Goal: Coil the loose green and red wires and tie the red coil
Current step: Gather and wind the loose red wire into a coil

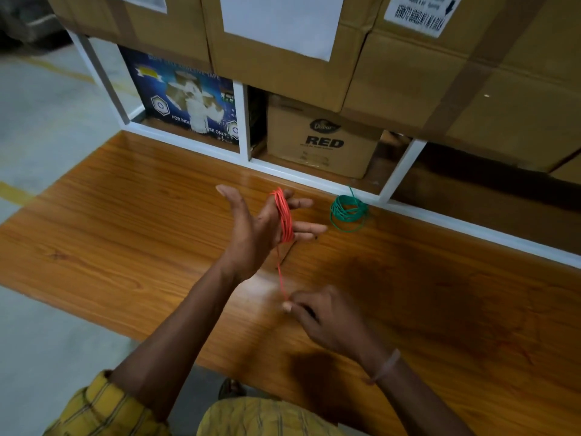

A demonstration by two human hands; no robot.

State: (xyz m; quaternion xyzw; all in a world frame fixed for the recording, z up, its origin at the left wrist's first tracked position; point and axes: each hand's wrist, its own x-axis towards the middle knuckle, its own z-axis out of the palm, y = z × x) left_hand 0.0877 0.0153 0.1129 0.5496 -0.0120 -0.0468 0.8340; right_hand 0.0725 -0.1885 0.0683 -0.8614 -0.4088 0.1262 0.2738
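The left hand [251, 228] is spread open, the red wire [284, 219] looped round its fingers. The right hand [327, 316] pinches the tail, winding unfinished, tying undone. The green coil [348, 212] lies finished by the desk's [125, 196] far edge.

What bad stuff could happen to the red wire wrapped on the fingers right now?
1. The red coil sits around the straight fingers of the left hand, so it could slide off and spring loose before it is tied.
2. The right hand only pinches the free end, so it might slip out and the last turns go slack.
3. The green coil lies untied on the table and may loosen if bumped.
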